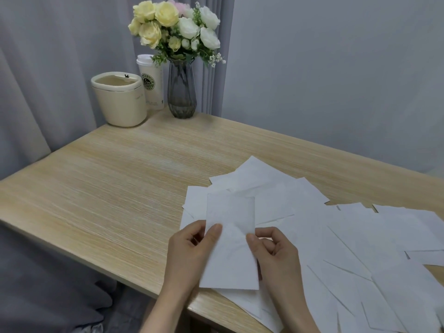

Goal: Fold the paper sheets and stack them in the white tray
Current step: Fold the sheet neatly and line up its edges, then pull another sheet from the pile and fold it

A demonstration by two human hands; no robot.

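Head view looks down on a pale wood-grain desk (115, 179) that fills the middle of the frame. Low and right of centre, two bare hands hold one white rectangular paper sheet (230, 241) upright above the desk edge. The left hand (189, 255) pinches the sheet's left edge, thumb on the near face and curled fingers behind. The right hand (276, 255) pinches the right edge the same way — thumb tip on the near face, fingers curled behind it. The held sheet looks lightly creased; whether it is already folded cannot be told.

Behind and beneath it, a loose spread of white paper sheets (360, 248) covers the lower right of the frame, overlapping at odd angles, some hanging past the near desk edge.

In the upper left of the frame, at the far corner of the desk, stands a cream round lidded container (120, 102). Just to its right is a white lidded paper cup with a green round logo (151, 82), and beside that a smoky grey ribbed glass vase (181, 92) holding a bunch of yellow, white and pink flowers (175, 27). Grey curtains (48, 68) hang behind — a plain pale wall (336, 68) fills the upper right.
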